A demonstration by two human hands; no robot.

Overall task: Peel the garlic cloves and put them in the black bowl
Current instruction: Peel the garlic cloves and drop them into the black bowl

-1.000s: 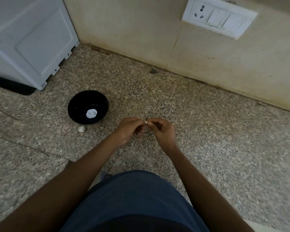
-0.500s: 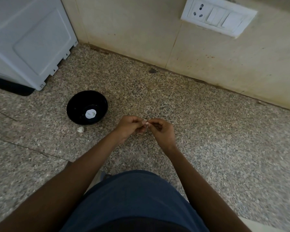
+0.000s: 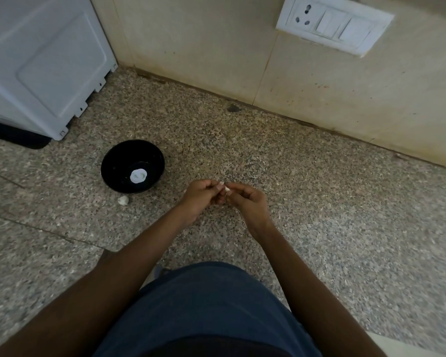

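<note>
Together two hands, left hand [image 3: 201, 195] and right hand [image 3: 247, 202], pinch one garlic clove [image 3: 226, 188].

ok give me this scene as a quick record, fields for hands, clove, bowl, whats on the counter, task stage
left hand: left hand pinches the garlic clove
right hand: right hand pinches the same clove, fingers curled
clove: small and white, held between both hands above the counter
bowl: black bowl left of the hands, something white at its bottom
loose piece: white garlic piece on the counter just in front of the bowl
background: white appliance, switch plate on the wall
stage: clove in hand, not yet in the bowl
</note>
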